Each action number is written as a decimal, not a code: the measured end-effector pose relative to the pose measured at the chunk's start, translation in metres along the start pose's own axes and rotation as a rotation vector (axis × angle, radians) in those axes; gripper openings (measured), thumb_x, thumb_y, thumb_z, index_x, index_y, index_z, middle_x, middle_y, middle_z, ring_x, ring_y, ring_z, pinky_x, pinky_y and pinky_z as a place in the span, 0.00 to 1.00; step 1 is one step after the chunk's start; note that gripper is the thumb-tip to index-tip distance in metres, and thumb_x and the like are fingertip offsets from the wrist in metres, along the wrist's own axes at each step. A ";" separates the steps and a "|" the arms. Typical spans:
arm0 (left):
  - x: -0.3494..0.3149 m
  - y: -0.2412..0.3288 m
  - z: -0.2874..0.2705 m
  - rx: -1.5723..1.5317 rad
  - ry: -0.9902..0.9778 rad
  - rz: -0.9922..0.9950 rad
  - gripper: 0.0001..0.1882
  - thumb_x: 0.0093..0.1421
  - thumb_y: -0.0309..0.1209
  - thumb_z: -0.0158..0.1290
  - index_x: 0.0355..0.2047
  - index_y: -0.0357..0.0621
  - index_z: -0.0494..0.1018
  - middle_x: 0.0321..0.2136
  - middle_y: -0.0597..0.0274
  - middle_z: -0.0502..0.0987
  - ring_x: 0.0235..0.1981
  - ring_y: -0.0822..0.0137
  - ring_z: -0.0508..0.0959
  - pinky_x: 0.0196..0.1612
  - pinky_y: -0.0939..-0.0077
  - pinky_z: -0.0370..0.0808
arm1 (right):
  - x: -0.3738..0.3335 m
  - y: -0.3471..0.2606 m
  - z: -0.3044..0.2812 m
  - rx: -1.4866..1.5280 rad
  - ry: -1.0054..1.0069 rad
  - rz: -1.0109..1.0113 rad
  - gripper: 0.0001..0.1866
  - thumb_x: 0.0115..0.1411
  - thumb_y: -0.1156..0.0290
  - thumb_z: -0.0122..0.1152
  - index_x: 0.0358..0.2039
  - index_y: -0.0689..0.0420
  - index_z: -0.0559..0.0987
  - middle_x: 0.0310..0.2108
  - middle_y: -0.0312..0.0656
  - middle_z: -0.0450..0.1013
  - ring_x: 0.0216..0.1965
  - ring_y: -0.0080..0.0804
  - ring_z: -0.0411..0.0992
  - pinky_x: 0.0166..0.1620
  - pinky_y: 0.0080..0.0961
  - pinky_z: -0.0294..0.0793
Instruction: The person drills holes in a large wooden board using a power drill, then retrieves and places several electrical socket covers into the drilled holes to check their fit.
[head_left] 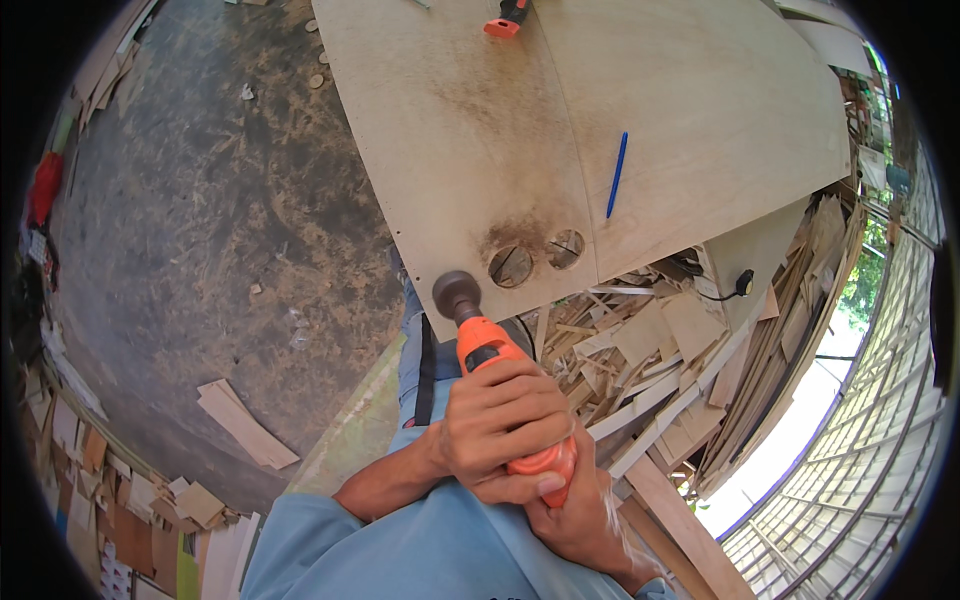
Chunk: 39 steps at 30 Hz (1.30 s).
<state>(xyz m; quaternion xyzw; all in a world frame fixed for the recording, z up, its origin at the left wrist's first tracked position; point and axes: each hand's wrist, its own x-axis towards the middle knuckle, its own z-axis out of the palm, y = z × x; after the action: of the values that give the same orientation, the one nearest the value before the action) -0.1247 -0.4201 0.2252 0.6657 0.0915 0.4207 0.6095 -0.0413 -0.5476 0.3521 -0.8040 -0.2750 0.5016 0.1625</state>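
Note:
An orange power drill points away from me, with a dark round hole saw in its chuck. My left hand wraps over the drill's body. Lower down, my right hand is closed round its rear handle, partly hidden by the left. The hole saw is over the near left corner of a large plywood sheet; I cannot tell whether it touches the wood. Just right of it, two round holes are cut side by side, with brown sawdust around them.
A blue pen and an orange-and-black tool lie on the plywood. Wood offcuts pile up below its right edge, near a black plug. Loose strips lie on the dusty floor at left. A barred opening is at right.

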 end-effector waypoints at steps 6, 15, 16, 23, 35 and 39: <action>0.001 -0.002 0.000 -0.001 0.003 0.001 0.22 0.58 0.46 0.59 0.33 0.34 0.80 0.29 0.50 0.82 0.32 0.50 0.84 0.44 0.55 0.80 | 0.001 0.000 0.000 0.000 -0.002 -0.002 0.49 0.61 0.68 0.68 0.74 0.62 0.47 0.38 0.67 0.79 0.39 0.69 0.80 0.42 0.52 0.82; 0.001 -0.002 0.000 0.002 0.011 -0.002 0.23 0.58 0.47 0.59 0.33 0.33 0.81 0.29 0.49 0.82 0.32 0.49 0.85 0.44 0.55 0.80 | 0.003 0.001 -0.001 0.004 0.004 -0.014 0.48 0.61 0.69 0.68 0.74 0.63 0.48 0.38 0.67 0.79 0.40 0.69 0.80 0.43 0.52 0.83; 0.001 -0.003 0.000 0.003 0.014 0.000 0.23 0.58 0.47 0.59 0.33 0.33 0.81 0.29 0.49 0.82 0.32 0.49 0.85 0.44 0.55 0.80 | 0.003 0.001 -0.001 -0.001 0.004 -0.017 0.49 0.61 0.69 0.68 0.74 0.63 0.48 0.38 0.67 0.79 0.40 0.69 0.80 0.43 0.52 0.83; 0.001 -0.004 0.001 -0.005 0.012 -0.006 0.23 0.58 0.47 0.60 0.33 0.33 0.81 0.29 0.49 0.82 0.33 0.49 0.85 0.44 0.54 0.80 | 0.004 0.001 -0.003 -0.008 -0.017 0.003 0.50 0.61 0.69 0.68 0.74 0.63 0.47 0.38 0.67 0.78 0.39 0.70 0.80 0.43 0.53 0.83; -0.003 -0.006 -0.003 0.019 0.066 -0.004 0.24 0.59 0.47 0.59 0.35 0.33 0.80 0.29 0.49 0.82 0.32 0.50 0.84 0.42 0.54 0.80 | 0.012 -0.009 -0.009 -0.112 -0.030 -0.007 0.51 0.57 0.68 0.73 0.73 0.64 0.51 0.37 0.64 0.79 0.37 0.66 0.81 0.40 0.51 0.82; 0.000 -0.005 -0.007 0.013 0.083 -0.019 0.23 0.57 0.46 0.59 0.34 0.33 0.80 0.30 0.49 0.82 0.32 0.50 0.84 0.43 0.54 0.80 | 0.015 -0.016 -0.012 -0.144 -0.041 -0.018 0.51 0.57 0.66 0.73 0.73 0.64 0.52 0.37 0.63 0.79 0.37 0.65 0.81 0.40 0.50 0.81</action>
<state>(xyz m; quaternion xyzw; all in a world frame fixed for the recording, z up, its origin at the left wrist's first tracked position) -0.1275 -0.4135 0.2198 0.6506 0.1255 0.4417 0.6048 -0.0297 -0.5257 0.3553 -0.8007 -0.3208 0.4954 0.1028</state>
